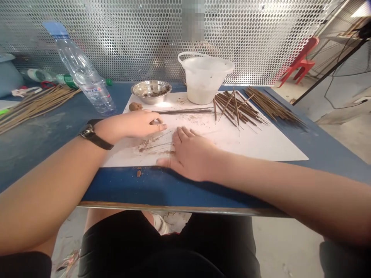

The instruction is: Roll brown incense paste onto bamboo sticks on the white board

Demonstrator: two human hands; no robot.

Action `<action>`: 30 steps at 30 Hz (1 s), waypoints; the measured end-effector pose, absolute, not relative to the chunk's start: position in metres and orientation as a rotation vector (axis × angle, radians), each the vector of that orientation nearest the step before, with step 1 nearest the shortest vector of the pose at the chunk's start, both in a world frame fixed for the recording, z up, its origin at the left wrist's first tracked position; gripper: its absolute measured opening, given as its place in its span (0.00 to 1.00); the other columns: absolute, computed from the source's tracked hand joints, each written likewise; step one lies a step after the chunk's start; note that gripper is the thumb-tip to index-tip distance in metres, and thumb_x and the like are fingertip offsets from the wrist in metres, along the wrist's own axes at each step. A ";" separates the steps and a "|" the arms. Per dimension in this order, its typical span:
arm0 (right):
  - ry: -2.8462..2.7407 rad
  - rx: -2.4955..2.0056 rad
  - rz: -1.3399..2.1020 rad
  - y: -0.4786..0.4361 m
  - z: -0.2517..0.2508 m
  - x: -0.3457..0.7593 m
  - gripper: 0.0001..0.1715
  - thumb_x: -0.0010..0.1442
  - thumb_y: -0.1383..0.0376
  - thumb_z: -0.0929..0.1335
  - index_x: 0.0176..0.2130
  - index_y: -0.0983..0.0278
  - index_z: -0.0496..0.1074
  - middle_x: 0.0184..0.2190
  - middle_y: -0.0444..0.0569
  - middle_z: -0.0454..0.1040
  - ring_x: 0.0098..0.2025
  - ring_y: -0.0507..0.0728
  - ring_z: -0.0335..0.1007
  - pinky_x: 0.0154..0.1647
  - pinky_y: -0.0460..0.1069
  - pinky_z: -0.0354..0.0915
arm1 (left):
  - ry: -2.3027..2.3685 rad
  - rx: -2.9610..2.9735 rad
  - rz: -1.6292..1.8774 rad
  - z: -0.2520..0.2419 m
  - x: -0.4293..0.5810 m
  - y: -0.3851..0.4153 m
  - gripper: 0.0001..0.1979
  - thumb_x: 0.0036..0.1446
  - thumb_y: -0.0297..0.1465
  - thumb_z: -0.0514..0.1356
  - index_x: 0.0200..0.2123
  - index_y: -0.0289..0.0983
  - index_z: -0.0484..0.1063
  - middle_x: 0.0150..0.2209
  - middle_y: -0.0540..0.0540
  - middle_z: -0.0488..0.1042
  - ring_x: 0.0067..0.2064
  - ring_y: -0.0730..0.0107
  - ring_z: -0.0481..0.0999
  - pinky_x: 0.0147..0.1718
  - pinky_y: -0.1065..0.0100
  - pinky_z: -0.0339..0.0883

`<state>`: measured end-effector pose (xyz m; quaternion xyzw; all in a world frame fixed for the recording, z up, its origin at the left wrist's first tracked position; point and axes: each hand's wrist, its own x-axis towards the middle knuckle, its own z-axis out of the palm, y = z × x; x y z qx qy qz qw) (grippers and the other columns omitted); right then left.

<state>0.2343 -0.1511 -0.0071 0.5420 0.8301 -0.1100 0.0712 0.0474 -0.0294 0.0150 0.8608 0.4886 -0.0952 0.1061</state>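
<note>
My left hand [136, 122], with a dark watch on its wrist, is over the left part of a white sheet [246, 144]. Its thumb and forefinger curl towards each other with the tips close; anything between them is too small to make out. My right hand [193, 152] lies palm down on the sheet, fingers stretched out and thumb spread. A thin dark stick [158, 146] runs out from under its fingers, among brown crumbs. Just beyond my left hand sit a brown lump of clay-like paste [135, 106] and a row of thin bare sticks [185, 111].
Behind stand a metal bowl [151, 92] with brown bits and a white plastic bucket [203, 81]. Brown coated sticks [237, 106] lie at the right, with another bundle [275, 106] beyond. A tilted-looking water bottle [84, 73] and long tan sticks [37, 104] are at the left.
</note>
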 end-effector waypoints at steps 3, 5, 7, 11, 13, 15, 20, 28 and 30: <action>2.591 1.598 -0.381 -0.130 -0.013 0.241 0.63 0.83 0.35 0.53 0.84 0.88 0.46 0.86 0.76 0.37 0.89 0.78 0.29 0.90 0.69 0.41 | 1.459 2.509 -0.290 0.016 0.048 -0.030 0.41 0.70 0.59 0.49 0.71 0.42 0.79 0.69 0.35 0.81 0.65 0.39 0.80 0.61 0.51 0.72; 2.566 1.619 -0.407 -0.135 -0.012 0.242 0.65 0.82 0.34 0.52 0.85 0.88 0.46 0.86 0.75 0.34 0.89 0.78 0.27 0.90 0.70 0.40 | 1.478 2.495 -0.304 0.017 0.049 -0.031 0.40 0.70 0.59 0.49 0.71 0.42 0.79 0.68 0.36 0.82 0.63 0.40 0.81 0.60 0.52 0.73; 2.513 1.648 -0.436 -0.152 -0.008 0.239 0.69 0.80 0.30 0.54 0.84 0.88 0.46 0.86 0.76 0.35 0.89 0.81 0.29 0.89 0.72 0.42 | 1.480 2.490 -0.322 0.018 0.050 -0.032 0.40 0.70 0.59 0.49 0.71 0.41 0.78 0.68 0.36 0.82 0.62 0.40 0.81 0.60 0.51 0.73; 2.485 1.646 -0.475 -0.170 -0.007 0.236 0.74 0.77 0.26 0.53 0.84 0.88 0.47 0.86 0.78 0.38 0.88 0.84 0.33 0.88 0.75 0.45 | 1.465 2.506 -0.315 0.016 0.050 -0.031 0.40 0.71 0.59 0.49 0.71 0.41 0.78 0.71 0.35 0.79 0.65 0.39 0.80 0.63 0.50 0.71; 2.522 1.643 -0.423 -0.158 -0.013 0.239 0.72 0.78 0.28 0.51 0.85 0.89 0.44 0.86 0.77 0.36 0.89 0.82 0.31 0.89 0.73 0.43 | 1.457 2.520 -0.291 0.014 0.047 -0.028 0.41 0.70 0.60 0.50 0.71 0.41 0.78 0.72 0.35 0.78 0.66 0.39 0.79 0.62 0.50 0.71; 2.582 1.649 -0.356 -0.139 -0.020 0.244 0.69 0.80 0.31 0.50 0.85 0.89 0.41 0.87 0.76 0.34 0.90 0.80 0.28 0.89 0.71 0.40 | 1.441 2.528 -0.272 0.011 0.044 -0.024 0.41 0.70 0.61 0.50 0.71 0.42 0.78 0.72 0.36 0.79 0.66 0.39 0.80 0.60 0.51 0.72; 2.625 1.741 -0.124 -0.114 -0.013 0.257 0.55 0.84 0.42 0.57 0.82 0.87 0.55 0.85 0.80 0.49 0.88 0.82 0.46 0.83 0.71 0.60 | 1.356 2.585 -0.213 0.007 0.039 -0.018 0.41 0.67 0.64 0.53 0.67 0.43 0.80 0.64 0.36 0.84 0.57 0.42 0.83 0.50 0.54 0.73; 2.433 1.745 -0.015 -0.110 0.005 0.272 0.19 0.77 0.69 0.66 0.53 0.69 0.87 0.51 0.68 0.86 0.49 0.72 0.85 0.42 0.60 0.75 | 1.049 2.623 -0.092 0.000 0.043 -0.021 0.20 0.63 0.49 0.61 0.45 0.42 0.84 0.49 0.39 0.87 0.45 0.53 0.84 0.44 0.57 0.72; 2.486 1.744 0.009 -0.107 -0.001 0.270 0.19 0.79 0.68 0.66 0.51 0.68 0.87 0.50 0.66 0.86 0.49 0.71 0.85 0.42 0.59 0.74 | 1.073 2.614 -0.136 0.001 0.040 -0.020 0.17 0.63 0.46 0.61 0.42 0.42 0.83 0.45 0.41 0.87 0.41 0.55 0.84 0.41 0.58 0.71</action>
